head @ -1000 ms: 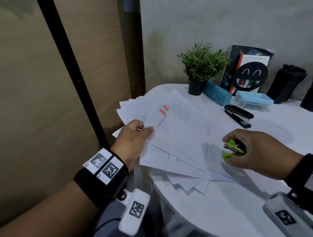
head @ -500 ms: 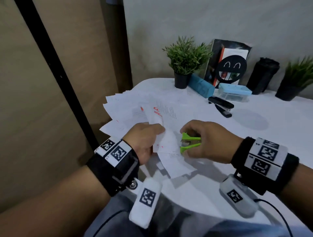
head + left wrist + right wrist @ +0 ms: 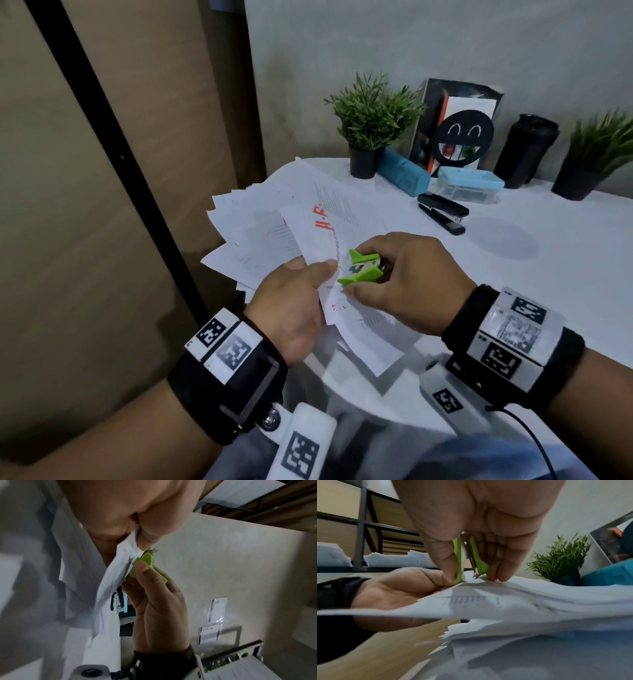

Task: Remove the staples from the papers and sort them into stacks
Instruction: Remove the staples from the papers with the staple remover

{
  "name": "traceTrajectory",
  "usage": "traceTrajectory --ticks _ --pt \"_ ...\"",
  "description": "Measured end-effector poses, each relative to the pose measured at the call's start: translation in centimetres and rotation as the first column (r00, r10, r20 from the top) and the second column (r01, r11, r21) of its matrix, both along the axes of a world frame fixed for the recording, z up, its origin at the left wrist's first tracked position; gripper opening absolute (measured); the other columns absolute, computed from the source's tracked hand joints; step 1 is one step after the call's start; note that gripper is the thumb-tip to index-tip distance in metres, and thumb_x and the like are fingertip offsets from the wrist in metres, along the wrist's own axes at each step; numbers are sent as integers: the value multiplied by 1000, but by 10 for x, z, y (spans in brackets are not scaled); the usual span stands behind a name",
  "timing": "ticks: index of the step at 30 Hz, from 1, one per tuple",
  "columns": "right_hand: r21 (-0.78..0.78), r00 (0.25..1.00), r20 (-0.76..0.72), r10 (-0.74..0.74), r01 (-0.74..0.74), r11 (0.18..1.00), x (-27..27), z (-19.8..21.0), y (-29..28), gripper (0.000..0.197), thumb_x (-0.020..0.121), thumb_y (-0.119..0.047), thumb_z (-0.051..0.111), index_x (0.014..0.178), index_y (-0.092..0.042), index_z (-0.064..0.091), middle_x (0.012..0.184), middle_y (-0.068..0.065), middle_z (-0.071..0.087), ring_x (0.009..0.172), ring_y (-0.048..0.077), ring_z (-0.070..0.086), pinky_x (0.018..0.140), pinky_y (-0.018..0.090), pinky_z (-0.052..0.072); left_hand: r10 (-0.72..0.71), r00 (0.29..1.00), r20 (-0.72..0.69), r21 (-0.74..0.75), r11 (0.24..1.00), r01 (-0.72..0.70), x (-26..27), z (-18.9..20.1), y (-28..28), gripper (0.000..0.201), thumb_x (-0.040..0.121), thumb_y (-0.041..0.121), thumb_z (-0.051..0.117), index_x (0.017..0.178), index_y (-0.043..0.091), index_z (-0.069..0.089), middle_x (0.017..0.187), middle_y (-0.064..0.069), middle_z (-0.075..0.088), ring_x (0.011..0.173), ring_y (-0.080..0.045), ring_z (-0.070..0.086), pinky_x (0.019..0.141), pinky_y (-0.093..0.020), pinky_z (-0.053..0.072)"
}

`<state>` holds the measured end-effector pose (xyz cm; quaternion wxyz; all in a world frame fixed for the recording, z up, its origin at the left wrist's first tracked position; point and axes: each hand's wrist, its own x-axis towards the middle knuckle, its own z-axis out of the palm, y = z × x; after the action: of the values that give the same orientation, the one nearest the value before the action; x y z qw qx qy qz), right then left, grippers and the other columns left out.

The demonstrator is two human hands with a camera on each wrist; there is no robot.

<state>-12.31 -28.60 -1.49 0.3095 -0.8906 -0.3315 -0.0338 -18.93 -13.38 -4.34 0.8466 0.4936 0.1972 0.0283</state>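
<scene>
Now, left hand (image 3: 294,308): you pinched the stapled papers (image 3: 329,219) at their corner, over the counter's (image 3: 548,274) near-left edge.
Right hand (image 3: 407,281): you gripped the green staple remover (image 3: 363,269), its jaws at that corner.
Risk: pulling askew could have torn the sheet.

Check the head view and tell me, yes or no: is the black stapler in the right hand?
No. The right hand grips the green staple remover, while the black stapler lies untouched on the table behind.
</scene>
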Motion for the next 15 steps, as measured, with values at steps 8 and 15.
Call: traceTrajectory --ticks 8,15 --pt "1 991 130 -28 29 1000 -9 7 -1 27 74 -42 75 91 -20 73 80 -5 68 75 11 59 74 32 47 9 985 170 73 997 -22 -6 -4 -8 29 108 6 46 128 3 67 118 -21 75 111 -41 72 105 -57 52" --pt "49 984 173 -38 30 998 -12 4 0 26 77 -42 77 91 -20 74 79 -5 69 75 12 60 72 30 47 -15 979 202 94 996 -4 -6 -8 -7 30 109 9 46 128 3 67 121 -24 73 116 -44 69 109 -62 49"
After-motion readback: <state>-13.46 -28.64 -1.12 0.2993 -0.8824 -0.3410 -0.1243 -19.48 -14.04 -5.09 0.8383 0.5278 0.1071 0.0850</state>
